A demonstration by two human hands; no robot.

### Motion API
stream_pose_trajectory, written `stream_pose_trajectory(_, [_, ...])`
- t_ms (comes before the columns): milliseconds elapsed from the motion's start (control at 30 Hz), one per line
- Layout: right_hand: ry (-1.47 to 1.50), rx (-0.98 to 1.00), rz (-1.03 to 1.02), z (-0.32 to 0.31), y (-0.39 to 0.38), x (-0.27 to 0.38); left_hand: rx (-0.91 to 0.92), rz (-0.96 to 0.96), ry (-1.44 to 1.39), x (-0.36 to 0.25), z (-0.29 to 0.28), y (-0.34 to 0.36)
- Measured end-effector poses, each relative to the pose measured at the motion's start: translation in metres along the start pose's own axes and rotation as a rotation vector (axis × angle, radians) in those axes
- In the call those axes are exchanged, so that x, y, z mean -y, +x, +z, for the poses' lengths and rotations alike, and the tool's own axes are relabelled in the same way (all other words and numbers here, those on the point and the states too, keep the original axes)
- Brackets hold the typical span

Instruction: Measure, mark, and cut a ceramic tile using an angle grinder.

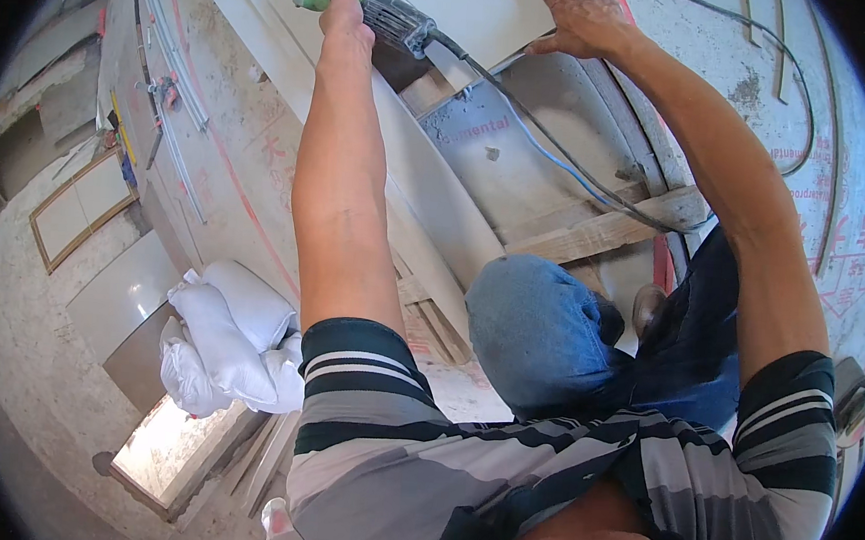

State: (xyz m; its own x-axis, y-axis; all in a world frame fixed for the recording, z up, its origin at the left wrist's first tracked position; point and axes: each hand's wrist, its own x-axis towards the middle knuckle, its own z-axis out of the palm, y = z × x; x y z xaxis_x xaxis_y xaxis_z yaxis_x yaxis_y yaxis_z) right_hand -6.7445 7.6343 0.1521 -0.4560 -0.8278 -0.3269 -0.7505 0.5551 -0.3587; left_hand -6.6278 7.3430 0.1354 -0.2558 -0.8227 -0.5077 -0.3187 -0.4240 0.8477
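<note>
My left hand (345, 11) is wrapped round a green and black angle grinder (398, 24) near the top of the view. The grinder's front end points to the far left, and its disc is too small and cut off to make out. A black cord (524, 111) trails from the tool's rear toward my knees. Under the grinder lies a large white panel (485, 18), perhaps a tile, whose far side runs out of view. With fingers spread, my right hand (578, 21) rests at the panel's right edge.
A rough wooden beam (606, 227) lies across in front of my bent knee. Long pale boards (438, 195) run below my left forearm. White filled sacks (233, 331) are piled at the left. Metal strips (172, 46) lie far left; another dark cable (801, 85) curves over the right floor.
</note>
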Motion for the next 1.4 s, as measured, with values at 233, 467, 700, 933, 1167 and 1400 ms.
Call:
stream_pose_trajectory(233, [0.064, 0.003, -0.024, -0.011, -0.003, 0.003, -0.018, -0.021, -0.094, 0.005, -0.001, -0.010])
stream_pose_trajectory(467, [0.262, -0.300, -0.263, -0.008, -0.013, -0.003, 0.017, -0.034, -0.047, 0.009, -0.001, -0.012])
stream_pose_trajectory(700, [0.017, -0.033, 0.004, -0.007, -0.001, 0.003, -0.058, -0.043, 0.006, 0.007, 0.001, -0.029])
stream_pose_trajectory(933, [0.028, -0.002, 0.013, -0.011, -0.005, 0.004, -0.021, -0.048, -0.009, 0.008, 0.001, -0.029])
stream_pose_trajectory(1167, [0.055, -0.020, -0.007, -0.002, -0.003, 0.000, 0.021, -0.095, -0.048, 0.008, -0.001, -0.020])
stream_pose_trajectory(1400, [0.176, -0.154, -0.156, 0.021, 0.007, -0.015, 0.051, -0.130, -0.053, 0.010, -0.003, -0.019])
